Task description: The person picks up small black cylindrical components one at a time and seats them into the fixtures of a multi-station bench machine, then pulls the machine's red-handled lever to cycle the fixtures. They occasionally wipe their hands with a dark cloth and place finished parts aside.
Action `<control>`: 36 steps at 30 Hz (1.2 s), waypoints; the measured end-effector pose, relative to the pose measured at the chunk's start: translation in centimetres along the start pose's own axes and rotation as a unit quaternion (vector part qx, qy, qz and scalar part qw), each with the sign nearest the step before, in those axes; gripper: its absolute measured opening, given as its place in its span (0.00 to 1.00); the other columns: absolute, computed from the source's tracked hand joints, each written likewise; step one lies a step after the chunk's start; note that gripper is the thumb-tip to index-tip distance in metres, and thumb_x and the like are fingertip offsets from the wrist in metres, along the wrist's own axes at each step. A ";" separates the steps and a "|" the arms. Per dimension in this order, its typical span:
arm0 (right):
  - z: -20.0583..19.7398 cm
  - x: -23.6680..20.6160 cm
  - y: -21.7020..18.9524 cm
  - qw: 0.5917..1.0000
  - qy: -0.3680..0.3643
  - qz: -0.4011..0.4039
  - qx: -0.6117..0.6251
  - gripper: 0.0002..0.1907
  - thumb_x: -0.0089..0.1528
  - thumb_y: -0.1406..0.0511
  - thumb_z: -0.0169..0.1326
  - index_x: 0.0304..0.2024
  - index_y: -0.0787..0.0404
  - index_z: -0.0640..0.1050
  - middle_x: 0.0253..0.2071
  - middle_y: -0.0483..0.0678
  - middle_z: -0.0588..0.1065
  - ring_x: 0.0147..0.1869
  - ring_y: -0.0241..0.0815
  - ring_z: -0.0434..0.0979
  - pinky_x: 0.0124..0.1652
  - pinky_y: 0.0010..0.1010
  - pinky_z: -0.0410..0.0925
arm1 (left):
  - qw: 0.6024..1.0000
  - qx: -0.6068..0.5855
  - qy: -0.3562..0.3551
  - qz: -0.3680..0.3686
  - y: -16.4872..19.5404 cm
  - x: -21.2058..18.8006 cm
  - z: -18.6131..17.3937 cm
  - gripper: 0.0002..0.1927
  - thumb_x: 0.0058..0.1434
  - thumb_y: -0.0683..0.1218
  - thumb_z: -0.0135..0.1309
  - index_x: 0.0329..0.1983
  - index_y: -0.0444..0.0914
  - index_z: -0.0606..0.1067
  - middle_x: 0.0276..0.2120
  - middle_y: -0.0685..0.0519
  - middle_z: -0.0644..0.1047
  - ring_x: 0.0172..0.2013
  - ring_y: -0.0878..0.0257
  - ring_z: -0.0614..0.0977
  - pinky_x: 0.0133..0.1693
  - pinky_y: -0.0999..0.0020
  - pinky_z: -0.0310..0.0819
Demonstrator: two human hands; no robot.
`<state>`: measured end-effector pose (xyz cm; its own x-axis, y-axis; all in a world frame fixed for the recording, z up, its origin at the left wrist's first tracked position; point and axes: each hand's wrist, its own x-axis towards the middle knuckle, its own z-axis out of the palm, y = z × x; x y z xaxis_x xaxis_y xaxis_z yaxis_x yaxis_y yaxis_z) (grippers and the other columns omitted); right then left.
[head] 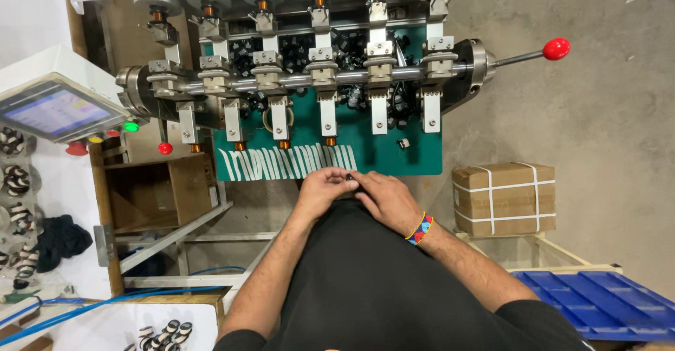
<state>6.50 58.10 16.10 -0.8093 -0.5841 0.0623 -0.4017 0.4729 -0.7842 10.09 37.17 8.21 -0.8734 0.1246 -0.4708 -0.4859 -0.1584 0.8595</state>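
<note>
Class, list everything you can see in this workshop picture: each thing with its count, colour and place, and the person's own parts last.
winding machine: one, grey metal, top centre
green plate: one, below the machine's shaft
copper coils: several, orange, on the spindles
white strips: a row, on the plate's front edge
lever: one, red knob, right end of the machine
control screen: one, grey frame, left
cardboard box: one, brown, white straps, right
blue tray: one, bottom right
small dark part: one, between both hands' fingertips
bracelet: one, multicoloured, right wrist
left hand: at the plate's edge
right hand: beside the left
</note>
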 end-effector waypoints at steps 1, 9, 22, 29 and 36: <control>0.4 -0.4 0.8 1.000 -0.009 0.006 0.000 0.23 0.59 0.65 0.59 0.57 0.60 0.76 0.38 0.51 0.76 0.41 0.55 0.77 0.41 0.44 0.69 | 0.998 -0.042 -0.001 -0.055 -0.8 0.3 0.3 0.19 0.61 0.49 0.68 0.47 0.30 0.79 0.34 0.54 0.81 0.29 0.74 0.77 0.31 0.79 0.70; 4.9 -3.3 16.0 0.972 -0.055 0.148 -0.176 0.07 0.60 0.65 0.55 0.41 0.56 0.79 0.38 0.53 0.80 0.39 0.58 0.80 0.36 0.49 0.72 | 0.936 0.296 0.190 -0.014 -1.0 2.3 2.2 0.25 0.54 0.55 0.70 0.44 0.32 0.78 0.30 0.55 0.81 0.27 0.69 0.80 0.31 0.74 0.73; 2.3 -0.1 15.1 0.951 0.046 0.273 -0.140 0.17 0.59 0.59 0.63 0.48 0.58 0.78 0.32 0.53 0.80 0.39 0.57 0.81 0.39 0.47 0.71 | 0.950 0.200 0.232 0.065 -4.6 9.3 -3.9 0.14 0.69 0.46 0.49 0.48 0.34 0.81 0.26 0.55 0.79 0.25 0.68 0.79 0.28 0.71 0.70; 9.0 7.0 5.5 0.911 0.007 0.167 0.376 0.20 0.66 0.53 0.47 0.53 0.56 0.75 0.48 0.37 0.76 0.52 0.32 0.76 0.43 0.29 0.72 | 0.968 0.223 -0.020 -0.115 -7.6 5.1 -5.9 0.17 0.72 0.51 0.45 0.51 0.38 0.80 0.25 0.55 0.78 0.23 0.65 0.77 0.29 0.68 0.73; 14.1 5.6 1.9 0.683 -0.050 0.352 0.638 0.21 0.71 0.50 0.39 0.36 0.57 0.71 0.23 0.36 0.60 0.23 0.29 0.56 0.23 0.23 0.54 | 0.964 0.237 -0.034 0.116 2.5 -3.5 -12.0 0.35 0.54 0.46 0.65 0.66 0.40 0.68 0.54 0.49 0.75 0.48 0.57 0.79 0.46 0.61 0.76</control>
<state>7.25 46.38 6.23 -0.5499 -0.5810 -0.6000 0.8245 -0.2632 -0.5009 11.53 24.59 9.59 -0.9447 0.2060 -0.2551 -0.1949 0.2729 0.9421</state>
